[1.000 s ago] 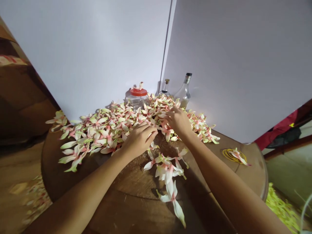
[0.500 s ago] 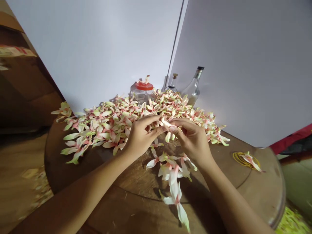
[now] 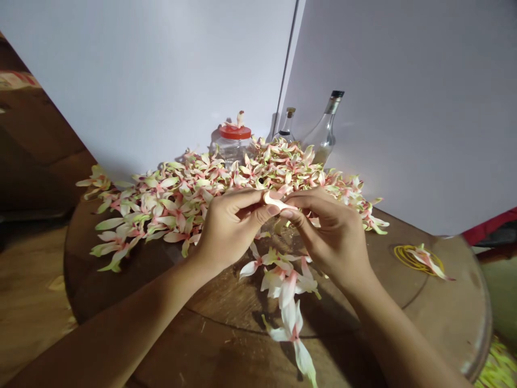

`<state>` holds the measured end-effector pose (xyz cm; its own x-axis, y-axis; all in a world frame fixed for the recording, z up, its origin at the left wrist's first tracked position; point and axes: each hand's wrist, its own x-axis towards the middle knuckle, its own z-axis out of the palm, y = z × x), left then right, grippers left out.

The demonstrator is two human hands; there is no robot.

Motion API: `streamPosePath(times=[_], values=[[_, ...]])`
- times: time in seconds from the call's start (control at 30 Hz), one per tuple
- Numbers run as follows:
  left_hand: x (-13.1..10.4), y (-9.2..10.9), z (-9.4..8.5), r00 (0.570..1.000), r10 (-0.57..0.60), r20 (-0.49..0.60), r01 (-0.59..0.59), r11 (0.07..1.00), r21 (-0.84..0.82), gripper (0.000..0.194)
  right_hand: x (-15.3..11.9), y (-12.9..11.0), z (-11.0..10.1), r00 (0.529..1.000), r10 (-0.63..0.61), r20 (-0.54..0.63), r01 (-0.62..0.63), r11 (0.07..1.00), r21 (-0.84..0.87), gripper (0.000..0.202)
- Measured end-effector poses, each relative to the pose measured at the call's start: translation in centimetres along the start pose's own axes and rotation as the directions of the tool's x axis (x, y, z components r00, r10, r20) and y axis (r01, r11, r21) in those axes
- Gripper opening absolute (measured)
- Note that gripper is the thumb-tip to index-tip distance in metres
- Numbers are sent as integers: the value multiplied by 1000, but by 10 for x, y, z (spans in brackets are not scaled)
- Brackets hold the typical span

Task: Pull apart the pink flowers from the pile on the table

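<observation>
Between my two hands is a small white-pink petal piece point(image 3: 278, 203). My left hand point(image 3: 234, 223) pinches its left end between thumb and fingers, and my right hand point(image 3: 329, 226) pinches its right end. Behind my hands spreads a wide heap of white, pink and green flowers point(image 3: 161, 202) on the round brown table point(image 3: 226, 302). Below my hands lies a smaller cluster of flowers point(image 3: 285, 285), trailing toward the table's front edge.
At the back stand a clear jar with a red lid point(image 3: 235, 132), a small corked bottle point(image 3: 287, 126) and a taller glass bottle point(image 3: 327, 126). Yellow bands point(image 3: 407, 258) with a flower on them lie at the right. A pale wall point(image 3: 181, 70) rises behind.
The view has shifted slightly. Both hands still pinch the petal piece, which now shows more fully between the fingertips; my right hand sits a little further right.
</observation>
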<state>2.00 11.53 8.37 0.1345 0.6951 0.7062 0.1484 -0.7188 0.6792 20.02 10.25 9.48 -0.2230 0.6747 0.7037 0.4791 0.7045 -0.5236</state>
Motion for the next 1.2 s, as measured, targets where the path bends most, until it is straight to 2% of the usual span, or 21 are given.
streamPosePath(times=[0.33, 0.47, 0.53, 0.6, 0.67, 0.77, 0.83, 0.97, 1.03, 1.13, 1.2], values=[[-3, 3, 1, 1000, -12, -27, 14, 998, 56, 13, 0, -2, 1, 999, -45, 1, 45, 999, -20, 9], [-1, -2, -1, 998, -69, 8, 69, 996, 51, 18, 3, 4, 2, 998, -60, -2, 59, 992, -113, 14], [-1, -2, -1, 998, -58, 6, 57, 995, 81, 19, 4, 7, 2, 999, -51, 5, 51, 983, -177, 20], [-1, -2, 0, 1000, -2, -8, 3, 992, 123, 20, 4, 10, 2, 998, -33, 47, 42, 974, -224, 22], [-1, -3, 0, 996, 83, -14, -80, 984, 159, 22, 2, 11, 3, 989, -15, 147, 52, 966, -251, 19], [0, -4, -1, 984, 175, 33, -178, 971, 157, 24, 0, 11, 4, 955, -20, 296, 96, 964, -247, 16], [1, -4, -2, 979, 191, 71, -199, 971, 131, 24, -1, 11, 4, 946, -27, 322, 94, 976, -194, 17], [3, 0, -4, 972, 200, 125, -215, 970, 112, 22, -1, 10, 4, 962, -33, 270, 67, 991, -118, 15], [3, 2, -5, 978, 194, 78, -203, 972, 122, 25, -1, 11, 3, 981, -44, 187, 67, 991, -118, 17], [1, 3, -5, 994, 108, -15, -105, 984, 141, 20, -3, 14, 3, 998, -56, -8, 55, 990, -128, 26], [0, 2, -5, 997, 1, 72, -9, 993, 120, 29, -4, 14, 4, 992, -73, -100, 61, 992, -115, 23]])
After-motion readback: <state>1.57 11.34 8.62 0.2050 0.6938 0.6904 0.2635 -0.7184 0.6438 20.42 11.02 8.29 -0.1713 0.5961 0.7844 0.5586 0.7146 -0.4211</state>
